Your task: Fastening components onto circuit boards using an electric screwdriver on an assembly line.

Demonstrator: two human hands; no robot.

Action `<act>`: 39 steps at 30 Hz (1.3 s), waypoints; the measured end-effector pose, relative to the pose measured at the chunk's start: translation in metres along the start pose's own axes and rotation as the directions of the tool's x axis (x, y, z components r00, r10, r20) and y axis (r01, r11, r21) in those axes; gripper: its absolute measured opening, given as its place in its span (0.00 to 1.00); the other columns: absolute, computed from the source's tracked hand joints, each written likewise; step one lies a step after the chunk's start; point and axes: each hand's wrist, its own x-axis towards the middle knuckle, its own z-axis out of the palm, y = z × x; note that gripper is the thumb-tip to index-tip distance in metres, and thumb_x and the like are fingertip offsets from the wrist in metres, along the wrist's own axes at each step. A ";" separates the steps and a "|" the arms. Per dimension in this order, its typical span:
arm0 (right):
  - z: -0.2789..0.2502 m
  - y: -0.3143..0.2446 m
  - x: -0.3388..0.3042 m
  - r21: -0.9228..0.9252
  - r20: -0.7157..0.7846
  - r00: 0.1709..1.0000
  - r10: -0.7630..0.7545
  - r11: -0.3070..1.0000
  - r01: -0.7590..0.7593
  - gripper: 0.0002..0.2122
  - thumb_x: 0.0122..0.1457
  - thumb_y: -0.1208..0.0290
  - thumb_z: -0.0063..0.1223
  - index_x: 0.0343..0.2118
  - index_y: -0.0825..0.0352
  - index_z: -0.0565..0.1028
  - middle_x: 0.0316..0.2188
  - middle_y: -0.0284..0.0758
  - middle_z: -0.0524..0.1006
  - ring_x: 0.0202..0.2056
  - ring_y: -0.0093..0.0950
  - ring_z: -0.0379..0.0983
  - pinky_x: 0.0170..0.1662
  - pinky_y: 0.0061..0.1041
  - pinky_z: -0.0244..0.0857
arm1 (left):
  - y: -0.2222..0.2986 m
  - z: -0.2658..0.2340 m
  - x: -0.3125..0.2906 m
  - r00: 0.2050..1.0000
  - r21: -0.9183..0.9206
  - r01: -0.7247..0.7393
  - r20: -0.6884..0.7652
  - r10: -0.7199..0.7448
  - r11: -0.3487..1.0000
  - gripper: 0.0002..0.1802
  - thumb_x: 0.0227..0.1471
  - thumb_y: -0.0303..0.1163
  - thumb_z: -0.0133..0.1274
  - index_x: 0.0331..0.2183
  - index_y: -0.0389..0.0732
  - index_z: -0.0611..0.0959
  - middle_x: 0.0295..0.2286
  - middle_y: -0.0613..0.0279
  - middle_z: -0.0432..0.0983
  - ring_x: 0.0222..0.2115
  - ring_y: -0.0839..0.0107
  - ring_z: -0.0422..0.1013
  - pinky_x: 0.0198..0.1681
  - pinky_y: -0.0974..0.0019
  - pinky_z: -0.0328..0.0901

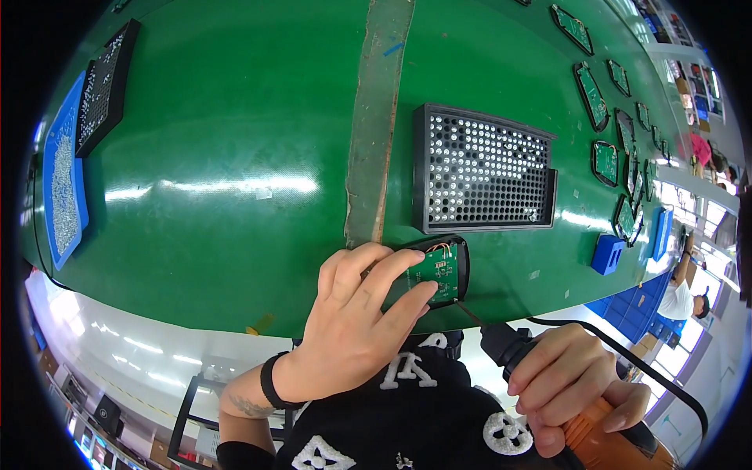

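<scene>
Near the table's front edge lies a black plastic case (pixel 464 270) with a green circuit board (pixel 443 274) in it. Thin wires curl at the board's far end. My left hand (pixel 345 321) grips the case from the left, thumb and fingers over the board; part of the case is hidden beneath them. In my right hand (pixel 568 380) is an orange and black electric screwdriver (pixel 505 345), held at a slant. Its thin bit reaches the near right corner of the case; whether it sits in a screw there is too small to tell.
Just beyond the case stands a black screw tray (pixel 423 168), many holes filled with silver screws. Several boards in cases (pixel 605 162) lie at the right, near a blue block (pixel 608 254). Far left are a blue screw tray (pixel 52 196) and another black tray (pixel 117 102). A black cable (pixel 650 368) curves right.
</scene>
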 end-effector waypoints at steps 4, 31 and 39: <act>-0.004 0.001 0.002 0.016 0.025 1.000 0.010 1.000 -0.011 0.30 0.48 0.77 0.58 0.51 0.49 0.55 0.24 0.31 0.70 0.18 0.27 0.68 0.20 0.29 0.67 | 0.001 -0.001 0.000 1.000 -0.003 0.009 0.000 -0.009 1.000 0.21 0.30 0.24 0.62 0.34 0.44 0.79 0.43 0.61 0.69 0.40 0.59 0.64 0.42 0.57 0.56; -0.023 0.021 0.067 -0.169 -0.104 0.967 -0.233 0.962 0.213 0.19 0.54 0.73 0.45 0.49 0.60 0.57 0.19 0.24 0.65 0.17 0.16 0.64 0.24 0.20 0.62 | 0.010 -0.019 0.005 0.993 -0.007 0.117 0.015 -0.117 0.993 0.19 0.31 0.28 0.62 0.33 0.41 0.79 0.43 0.59 0.68 0.42 0.57 0.61 0.45 0.56 0.53; -0.023 0.023 0.075 -0.221 -0.105 0.993 -0.052 0.975 0.028 0.17 0.54 0.74 0.42 0.47 0.58 0.57 0.20 0.25 0.64 0.19 0.17 0.63 0.26 0.21 0.58 | 0.002 -0.033 -0.002 0.950 0.160 0.309 -0.100 -0.296 0.937 0.18 0.30 0.31 0.63 0.31 0.42 0.80 0.39 0.62 0.67 0.39 0.60 0.61 0.43 0.58 0.49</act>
